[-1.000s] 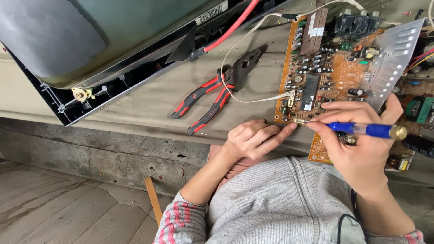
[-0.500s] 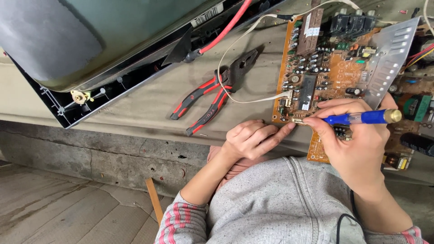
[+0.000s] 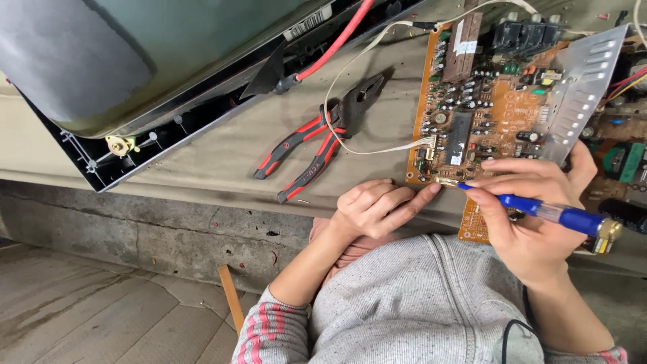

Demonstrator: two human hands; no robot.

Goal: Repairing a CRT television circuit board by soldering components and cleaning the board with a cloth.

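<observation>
My right hand grips a blue-handled tool with a brass end; its tip touches the lower left corner of an orange circuit board. My left hand rests curled on the bench, with its index finger pointing at that same board corner and touching its edge. It holds nothing. Red-and-black pliers lie on the bench just above my left hand.
A large grey picture tube in a black frame fills the upper left, with a red cable running from it. A white wire loops to the board. A perforated metal heat sink stands on the board's right.
My right hand has swung the blue tool so that its tip now points left onto the board's lower corner. My left hand has barely moved.
</observation>
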